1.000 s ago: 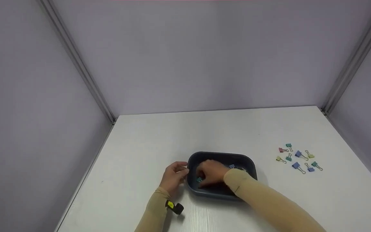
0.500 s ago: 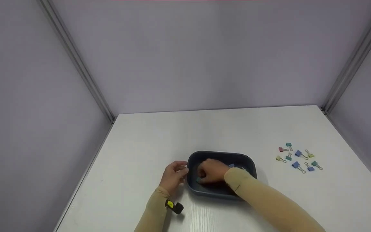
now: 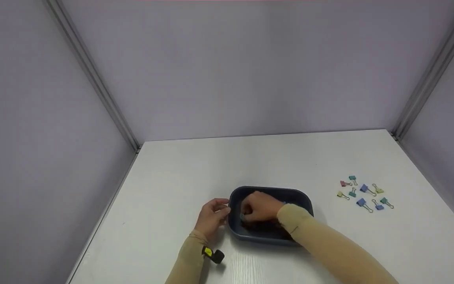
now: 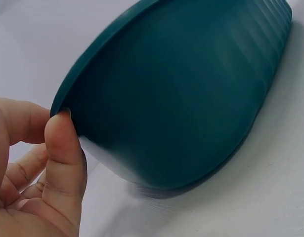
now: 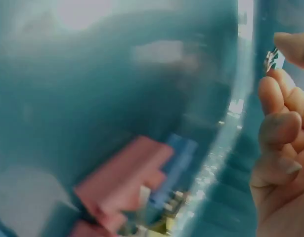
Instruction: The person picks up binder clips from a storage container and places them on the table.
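Note:
My left hand [image 3: 209,218] pinches the left rim of a dark blue-green plastic basin [image 3: 264,240], as the thumb and a finger at its edge in the left wrist view show. Inside the basin is my right hand [image 3: 262,207], its fingers curled. In the right wrist view it pinches a small binder clip [image 5: 274,60] between thumb and forefinger. A red binder clip [image 5: 124,177] and a blue binder clip [image 5: 175,165] lie blurred on the basin's floor in that view. My right hand and sleeve hide much of the basin's inside in the head view.
Several coloured binder clips [image 3: 363,189] are spread on the white table [image 3: 179,169] to the right of the basin. A black strap device [image 3: 213,254] sits at the left wrist. Pale panels [image 3: 270,79] stand behind and at both sides.
My right fingers have closed on a teal binder clip at the basin's left part and lifted slightly. My left hand has stayed at the rim.

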The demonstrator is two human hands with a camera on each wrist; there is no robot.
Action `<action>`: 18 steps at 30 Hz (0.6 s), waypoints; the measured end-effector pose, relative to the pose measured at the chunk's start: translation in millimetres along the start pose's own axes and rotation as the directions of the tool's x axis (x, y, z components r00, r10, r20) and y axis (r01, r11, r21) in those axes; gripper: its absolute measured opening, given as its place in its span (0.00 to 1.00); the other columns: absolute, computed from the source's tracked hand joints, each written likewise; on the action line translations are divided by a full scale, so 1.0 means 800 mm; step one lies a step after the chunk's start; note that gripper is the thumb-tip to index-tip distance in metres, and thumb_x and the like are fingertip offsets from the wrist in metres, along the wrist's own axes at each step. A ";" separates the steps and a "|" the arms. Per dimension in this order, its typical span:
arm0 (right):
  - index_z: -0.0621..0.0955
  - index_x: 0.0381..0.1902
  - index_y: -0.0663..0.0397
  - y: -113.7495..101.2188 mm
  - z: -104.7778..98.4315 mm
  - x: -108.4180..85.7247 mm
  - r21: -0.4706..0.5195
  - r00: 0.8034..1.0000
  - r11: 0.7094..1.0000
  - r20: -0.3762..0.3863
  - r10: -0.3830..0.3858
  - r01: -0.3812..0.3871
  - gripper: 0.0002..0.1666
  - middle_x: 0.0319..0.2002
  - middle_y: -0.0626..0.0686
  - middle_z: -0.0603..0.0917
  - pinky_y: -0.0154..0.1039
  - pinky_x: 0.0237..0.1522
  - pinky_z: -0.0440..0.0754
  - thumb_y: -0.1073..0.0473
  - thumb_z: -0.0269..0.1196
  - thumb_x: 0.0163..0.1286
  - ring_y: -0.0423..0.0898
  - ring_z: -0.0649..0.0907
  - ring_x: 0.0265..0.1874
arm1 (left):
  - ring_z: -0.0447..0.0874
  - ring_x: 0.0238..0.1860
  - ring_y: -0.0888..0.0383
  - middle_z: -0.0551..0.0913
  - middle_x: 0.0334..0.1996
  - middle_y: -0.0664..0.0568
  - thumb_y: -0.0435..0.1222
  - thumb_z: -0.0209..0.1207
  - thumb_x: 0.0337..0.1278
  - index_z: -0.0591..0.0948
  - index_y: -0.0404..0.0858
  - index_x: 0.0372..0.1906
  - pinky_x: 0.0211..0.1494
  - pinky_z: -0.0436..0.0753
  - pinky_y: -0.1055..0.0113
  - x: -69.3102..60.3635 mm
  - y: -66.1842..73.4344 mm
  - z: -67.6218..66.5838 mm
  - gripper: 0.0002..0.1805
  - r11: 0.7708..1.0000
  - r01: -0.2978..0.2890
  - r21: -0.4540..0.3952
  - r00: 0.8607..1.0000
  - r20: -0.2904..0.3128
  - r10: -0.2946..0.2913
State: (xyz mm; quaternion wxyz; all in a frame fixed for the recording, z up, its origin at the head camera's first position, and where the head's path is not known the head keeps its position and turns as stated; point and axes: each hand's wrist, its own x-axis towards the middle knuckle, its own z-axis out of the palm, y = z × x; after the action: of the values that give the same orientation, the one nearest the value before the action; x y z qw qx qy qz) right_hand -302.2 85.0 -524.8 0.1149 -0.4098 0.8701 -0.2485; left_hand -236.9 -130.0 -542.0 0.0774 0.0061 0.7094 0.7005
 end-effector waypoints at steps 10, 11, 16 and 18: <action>0.85 0.33 0.42 0.002 -0.053 -0.020 0.092 0.989 0.994 -0.144 -0.040 0.054 0.06 0.27 0.37 0.81 0.33 0.31 0.79 0.49 0.68 0.60 0.35 0.79 0.26 | 0.79 0.33 0.55 0.80 0.40 0.45 0.37 0.63 0.59 0.77 0.37 0.53 0.33 0.79 0.65 0.007 -0.011 -0.003 0.18 0.999 0.016 0.051 0.999 -0.045 -0.013; 0.85 0.33 0.42 0.003 -0.059 -0.022 0.094 0.987 0.994 -0.156 -0.040 0.055 0.06 0.27 0.37 0.81 0.34 0.31 0.79 0.50 0.68 0.60 0.35 0.79 0.26 | 0.79 0.33 0.55 0.80 0.40 0.45 0.37 0.63 0.59 0.77 0.37 0.53 0.33 0.79 0.65 0.007 -0.011 -0.003 0.18 0.998 0.019 0.051 0.999 -0.049 -0.017; 0.85 0.33 0.42 0.011 -0.086 -0.035 0.087 0.975 0.995 -0.219 -0.036 0.056 0.06 0.26 0.37 0.81 0.34 0.29 0.77 0.49 0.68 0.61 0.37 0.78 0.25 | 0.79 0.33 0.56 0.80 0.40 0.45 0.36 0.63 0.59 0.77 0.36 0.53 0.33 0.80 0.65 0.011 -0.012 -0.004 0.18 0.998 0.009 0.069 0.999 -0.050 -0.006; 0.85 0.33 0.40 0.014 -0.096 -0.041 0.089 0.969 0.995 -0.246 -0.027 0.050 0.06 0.26 0.37 0.81 0.34 0.28 0.76 0.48 0.68 0.61 0.37 0.76 0.24 | 0.79 0.33 0.56 0.80 0.40 0.45 0.36 0.63 0.59 0.77 0.36 0.53 0.34 0.80 0.65 0.012 -0.012 -0.003 0.18 0.997 0.011 0.070 0.999 -0.052 -0.007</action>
State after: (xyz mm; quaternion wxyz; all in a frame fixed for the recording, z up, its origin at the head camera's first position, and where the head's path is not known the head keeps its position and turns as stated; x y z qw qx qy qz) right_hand -319.5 142.7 -465.8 0.0213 -0.3869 0.8569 -0.3400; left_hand -245.5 -131.6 -552.1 0.0619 -0.0125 0.7355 0.6746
